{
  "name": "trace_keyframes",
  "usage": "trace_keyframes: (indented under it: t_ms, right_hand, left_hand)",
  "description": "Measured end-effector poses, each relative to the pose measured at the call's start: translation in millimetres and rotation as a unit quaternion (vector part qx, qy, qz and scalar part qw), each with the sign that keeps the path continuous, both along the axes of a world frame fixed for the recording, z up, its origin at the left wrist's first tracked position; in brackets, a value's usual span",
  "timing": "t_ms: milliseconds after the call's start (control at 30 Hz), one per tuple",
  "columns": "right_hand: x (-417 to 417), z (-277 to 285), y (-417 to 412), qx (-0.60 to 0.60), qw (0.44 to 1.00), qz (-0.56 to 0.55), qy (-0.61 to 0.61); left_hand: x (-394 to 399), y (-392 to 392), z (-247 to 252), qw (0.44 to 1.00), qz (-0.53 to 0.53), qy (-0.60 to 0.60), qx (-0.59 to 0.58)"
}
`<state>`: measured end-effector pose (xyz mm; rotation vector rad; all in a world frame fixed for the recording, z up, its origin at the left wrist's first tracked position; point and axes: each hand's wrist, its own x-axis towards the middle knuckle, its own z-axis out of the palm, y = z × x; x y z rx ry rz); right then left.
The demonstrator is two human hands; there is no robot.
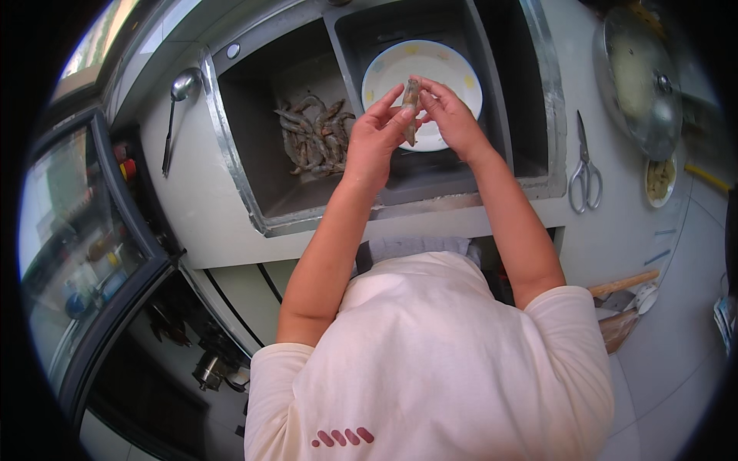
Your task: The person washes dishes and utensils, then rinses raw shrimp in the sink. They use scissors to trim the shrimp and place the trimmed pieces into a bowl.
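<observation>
Between both hands, above a white plate (398,60) with a blue rim and yellow motifs, is a raw shrimp (410,95). My left hand (377,135) grips its lower part between thumb and fingers. The fingertips of my right hand (452,118) pinch the upper end. The plate sits in the right basin (360,49) of a dark double sink, partly hidden by my hands. More raw, grey shrimp (316,135) lie in a heap on the floor of the left basin (248,104), some of them behind my left wrist.
Right of the sink lie metal scissors (585,167). Beyond them stand a pan with a glass lid (637,83) and a small bowl of pale food (660,181). A metal ladle (183,89) rests on the left counter, near an open window frame (130,190).
</observation>
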<state>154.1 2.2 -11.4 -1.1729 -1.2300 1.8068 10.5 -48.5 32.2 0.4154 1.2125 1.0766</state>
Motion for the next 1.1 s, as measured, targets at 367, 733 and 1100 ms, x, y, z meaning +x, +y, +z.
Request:
trace_keyframes:
  t_ms: [367,733,1100]
  right_hand:
    - [220.6,37.1,-63.9,0.276,0.773,-0.18,-0.542]
    - [281.2,3.6,-107.1,0.163,0.746,-0.093,-0.638]
    - [238.7,54.8,-114.6,0.014,0.977,-0.179,-0.111]
  left_hand:
    - [-37.1,-34.4,13.8,0.99,0.061,-0.124,-0.027]
    - [-49.3,-75.7,24.3,0.996,0.001,-0.073,0.048]
    - [-64.4,-101.1,28.5,0.994,0.027,-0.041,0.095]
